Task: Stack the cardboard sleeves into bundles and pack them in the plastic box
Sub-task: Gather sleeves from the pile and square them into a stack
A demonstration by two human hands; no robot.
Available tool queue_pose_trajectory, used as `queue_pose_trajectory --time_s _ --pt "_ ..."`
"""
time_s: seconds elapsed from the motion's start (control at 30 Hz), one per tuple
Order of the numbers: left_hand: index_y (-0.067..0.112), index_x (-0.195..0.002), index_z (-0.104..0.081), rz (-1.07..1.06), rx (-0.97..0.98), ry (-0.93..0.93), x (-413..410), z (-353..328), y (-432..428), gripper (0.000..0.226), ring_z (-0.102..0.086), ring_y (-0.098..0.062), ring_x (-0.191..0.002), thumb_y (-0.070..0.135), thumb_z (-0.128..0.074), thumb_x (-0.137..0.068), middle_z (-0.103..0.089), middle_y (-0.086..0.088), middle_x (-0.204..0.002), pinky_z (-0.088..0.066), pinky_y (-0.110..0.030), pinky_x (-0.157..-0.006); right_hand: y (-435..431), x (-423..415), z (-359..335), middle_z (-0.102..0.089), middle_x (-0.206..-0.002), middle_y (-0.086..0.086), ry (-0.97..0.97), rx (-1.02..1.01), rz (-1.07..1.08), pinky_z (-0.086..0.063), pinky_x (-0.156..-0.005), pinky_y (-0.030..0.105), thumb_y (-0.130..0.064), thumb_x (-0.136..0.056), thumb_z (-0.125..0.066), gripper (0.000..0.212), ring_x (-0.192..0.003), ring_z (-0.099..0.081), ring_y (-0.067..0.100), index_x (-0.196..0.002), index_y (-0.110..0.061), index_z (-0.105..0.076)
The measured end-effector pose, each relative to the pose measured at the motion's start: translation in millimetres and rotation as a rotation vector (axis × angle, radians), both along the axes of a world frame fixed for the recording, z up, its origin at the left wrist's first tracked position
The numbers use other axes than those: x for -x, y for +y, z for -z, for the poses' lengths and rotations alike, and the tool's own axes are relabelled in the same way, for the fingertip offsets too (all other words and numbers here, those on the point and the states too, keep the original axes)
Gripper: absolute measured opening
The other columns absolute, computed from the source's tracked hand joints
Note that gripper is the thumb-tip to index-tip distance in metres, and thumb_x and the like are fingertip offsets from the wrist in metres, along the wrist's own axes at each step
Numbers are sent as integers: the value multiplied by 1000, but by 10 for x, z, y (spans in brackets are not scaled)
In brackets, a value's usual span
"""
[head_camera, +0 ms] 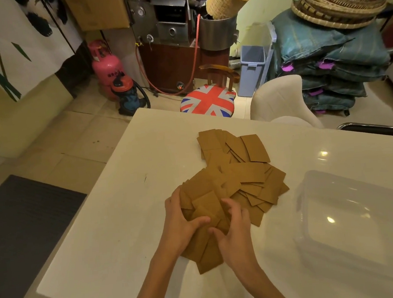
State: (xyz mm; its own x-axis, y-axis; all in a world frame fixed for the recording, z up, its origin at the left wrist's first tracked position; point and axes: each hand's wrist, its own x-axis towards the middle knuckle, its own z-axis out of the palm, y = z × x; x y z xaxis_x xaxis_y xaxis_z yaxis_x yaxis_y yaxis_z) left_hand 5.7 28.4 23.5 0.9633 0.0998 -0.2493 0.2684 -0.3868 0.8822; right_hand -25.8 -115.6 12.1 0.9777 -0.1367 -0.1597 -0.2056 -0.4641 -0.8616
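Observation:
A loose heap of brown cardboard sleeves [237, 176] lies spread across the middle of the white table [117, 225]. My left hand [180, 223] presses on the heap's near left edge, fingers curled around several sleeves. My right hand [234, 228] grips sleeves at the near end of the heap, thumb and fingers pinched on them. A clear plastic box [351, 221] stands empty on the table to the right of the heap, about a hand's width from my right hand.
Beyond the table's far edge stand a stool with a flag-pattern seat [208, 101] and a white chair [281, 100]. A dark floor mat [25, 228] lies left of the table. A pink gas cylinder [106, 66] and stacked sacks [334, 65] line the back.

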Motion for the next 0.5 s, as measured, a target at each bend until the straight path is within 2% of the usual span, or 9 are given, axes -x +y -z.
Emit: queue_pose_trajectory --time_s 0.13,0.2,0.27,0.3,0.4,0.47,0.5 --pt "35 -142 -25 5 -77 -114 46 -117 23 102 -38 -10 -121 32 -90 -64 -15 12 -146 -46 -29 -100 54 -1 -26 -39 -120 -8 -134 14 -14 -46 -98 30 -7 -76 -80 69 -114 -40 10 -118 -41 -37" --pt "41 -137 -26 48 -32 -134 81 -155 47 95 -44 -9 -121 30 -89 -67 -27 9 -144 -49 -29 -99 78 21 -15 -36 -123 -6 -191 26 -11 -48 -99 30 -6 -76 -79 64 -116 -41 12 -117 -36 -40" --pt "55 -120 -28 84 48 -102 134 -213 62 82 -56 -8 -113 30 -87 -70 -46 11 -130 -55 -27 -89 78 67 -1 -32 -125 -10 -261 10 -16 -48 -100 28 -5 -77 -78 62 -117 -42 10 -115 -37 -41" --pt "56 -116 -29 94 65 -93 163 -248 70 78 -60 -8 -106 30 -87 -71 -50 14 -124 -56 -23 -82 66 91 5 -33 -124 -12 -287 -12 -23 -48 -100 26 -6 -78 -78 64 -117 -43 7 -114 -42 -41" --pt "51 -118 -33 103 116 -126 235 -328 100 77 -64 -4 -98 21 -87 -71 -55 21 -115 -55 -18 -75 17 162 -12 -44 -117 -19 -325 -81 -71 -50 -92 24 -8 -81 -75 69 -110 -49 3 -111 -58 -37" --pt "44 -122 -36 89 175 -177 289 -353 108 83 -64 -2 -99 8 -88 -68 -57 27 -109 -56 -20 -77 -2 215 -58 -48 -115 -15 -399 -80 -93 -50 -91 26 -6 -83 -72 66 -108 -51 6 -113 -54 -40" --pt "39 -122 -39 67 192 -195 319 -362 106 81 -65 -3 -97 5 -87 -66 -59 28 -106 -57 -23 -78 -2 233 -86 -49 -117 -10 -464 -43 -87 -49 -93 26 -4 -83 -72 60 -109 -50 7 -116 -46 -43"
